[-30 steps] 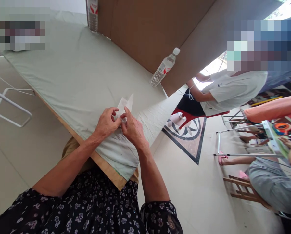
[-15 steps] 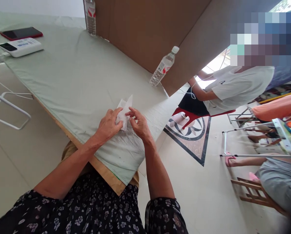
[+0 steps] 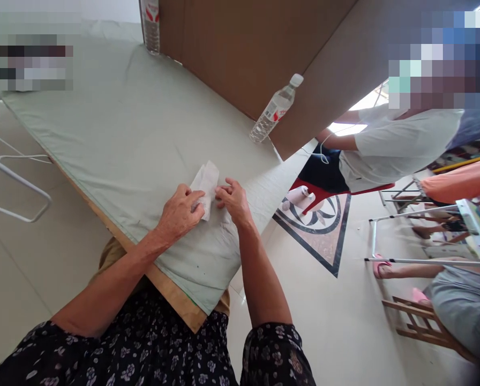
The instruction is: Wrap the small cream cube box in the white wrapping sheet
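A folded white tissue (image 3: 208, 179) lies on the pale green tablecloth, its upper layers standing out past my fingers. My left hand (image 3: 184, 206) grips its left side, thumb low and fingers over the paper. At the tissue's right edge is my right hand (image 3: 234, 201), with bent fingers slightly apart; whether its fingertips touch the paper is hard to see. Wrinkles run through the tablecloth (image 3: 123, 134) near my right hand.
A water bottle (image 3: 278, 107) leans by a large cardboard panel (image 3: 240, 48); another bottle (image 3: 151, 27) stands farther left. Blurred items (image 3: 35, 61) lie at the far left. A person in a white shirt (image 3: 404, 139) sits to the right. The table corner (image 3: 208, 305) points towards me.
The tissue's raised pointed flap now lies flatter and straighter. My right hand has moved slightly right, its fingers more curled. My left hand stays on the tissue.
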A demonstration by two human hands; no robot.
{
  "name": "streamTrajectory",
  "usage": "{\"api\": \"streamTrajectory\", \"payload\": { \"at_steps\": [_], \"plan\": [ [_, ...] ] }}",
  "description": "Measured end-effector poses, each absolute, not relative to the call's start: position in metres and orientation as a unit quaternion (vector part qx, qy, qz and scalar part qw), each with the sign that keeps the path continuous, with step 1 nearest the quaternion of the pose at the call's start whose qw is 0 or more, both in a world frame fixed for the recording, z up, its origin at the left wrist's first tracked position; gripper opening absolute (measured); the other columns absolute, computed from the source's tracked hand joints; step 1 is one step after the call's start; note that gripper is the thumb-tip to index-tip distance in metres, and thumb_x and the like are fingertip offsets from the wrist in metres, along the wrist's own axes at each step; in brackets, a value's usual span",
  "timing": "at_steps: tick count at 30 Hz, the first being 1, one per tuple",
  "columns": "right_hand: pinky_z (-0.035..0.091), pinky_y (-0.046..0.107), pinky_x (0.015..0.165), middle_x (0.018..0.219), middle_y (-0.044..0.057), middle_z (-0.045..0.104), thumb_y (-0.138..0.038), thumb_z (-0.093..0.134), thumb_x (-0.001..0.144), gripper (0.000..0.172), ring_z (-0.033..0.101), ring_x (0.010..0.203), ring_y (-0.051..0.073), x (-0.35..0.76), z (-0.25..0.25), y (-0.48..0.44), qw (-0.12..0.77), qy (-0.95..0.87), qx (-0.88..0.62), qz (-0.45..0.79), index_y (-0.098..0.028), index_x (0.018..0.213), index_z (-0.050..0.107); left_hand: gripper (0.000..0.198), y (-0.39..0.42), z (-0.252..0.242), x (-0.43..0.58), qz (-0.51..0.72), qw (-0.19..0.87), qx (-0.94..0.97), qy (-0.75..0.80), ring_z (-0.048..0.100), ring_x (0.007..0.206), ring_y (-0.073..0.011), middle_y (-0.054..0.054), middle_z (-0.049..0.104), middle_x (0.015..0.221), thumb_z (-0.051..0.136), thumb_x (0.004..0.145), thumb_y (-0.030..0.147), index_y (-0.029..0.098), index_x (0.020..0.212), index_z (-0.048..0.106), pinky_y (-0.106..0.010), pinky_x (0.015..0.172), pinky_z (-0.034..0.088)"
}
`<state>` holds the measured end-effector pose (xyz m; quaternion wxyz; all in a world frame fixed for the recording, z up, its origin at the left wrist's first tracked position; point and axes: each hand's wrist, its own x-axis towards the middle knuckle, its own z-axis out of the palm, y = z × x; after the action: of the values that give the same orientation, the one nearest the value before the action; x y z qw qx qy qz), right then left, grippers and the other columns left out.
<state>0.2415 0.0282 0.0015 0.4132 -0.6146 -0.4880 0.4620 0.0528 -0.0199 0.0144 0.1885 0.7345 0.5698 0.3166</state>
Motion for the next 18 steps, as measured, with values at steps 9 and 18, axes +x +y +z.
{"api": "streamTrajectory", "payload": {
  "at_steps": [9, 18],
  "plan": [
    [0.04, 0.024, 0.055, 0.072, -0.003, 0.059, -0.034, 0.075, 0.067, 0.025, 0.051, 0.064, 0.011, 0.216, 0.011, 0.057, 0.417, -0.502, -0.545, 0.526, -0.019, 0.084, 0.063, 0.038, -0.018, 0.011, 0.05, 0.346, 0.215, 0.723, 0.558, 0.063, 0.085, -0.0176, -0.006, 0.059, 0.103, 0.06, 0.084, 0.023, 0.021, 0.118, 0.077, -0.031, 0.083, 0.057],
    [0.048, 0.029, 0.075, 0.081, -0.001, 0.065, -0.046, 0.079, 0.068, 0.027, 0.056, 0.077, 0.015, 0.207, 0.017, 0.034, 0.471, -0.539, -0.466, 0.519, -0.022, 0.078, 0.072, 0.037, -0.014, 0.008, 0.049, 0.375, 0.255, 0.69, 0.563, 0.06, 0.082, -0.0173, -0.003, 0.061, 0.097, 0.064, 0.08, 0.022, 0.02, 0.116, 0.067, -0.034, 0.086, 0.056]
  ]
}}
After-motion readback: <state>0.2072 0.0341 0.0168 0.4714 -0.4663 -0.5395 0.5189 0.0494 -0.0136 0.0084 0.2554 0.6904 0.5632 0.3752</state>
